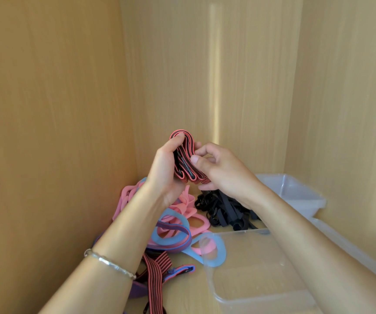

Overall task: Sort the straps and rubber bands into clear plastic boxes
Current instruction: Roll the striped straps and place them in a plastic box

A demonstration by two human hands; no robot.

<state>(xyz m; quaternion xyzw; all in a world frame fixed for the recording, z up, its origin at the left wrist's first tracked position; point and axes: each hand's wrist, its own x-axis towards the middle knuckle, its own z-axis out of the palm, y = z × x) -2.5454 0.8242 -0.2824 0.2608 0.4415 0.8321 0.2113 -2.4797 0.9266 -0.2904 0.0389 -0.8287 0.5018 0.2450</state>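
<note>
Held up a folded red-and-black striped strap (186, 168), gripped in the curled left hand (164, 168) and pinched at its edge by the right hand (225, 171). Hung above the loose pink and blue bands (196, 223), behind the clear plastic box (212, 279).

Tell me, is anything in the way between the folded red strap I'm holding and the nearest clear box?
Nothing visible blocks it. The left hand and right hand hold the folded red strap above the pile, and the near clear box sits open below. Only a blue band lies at its far left corner.
</note>
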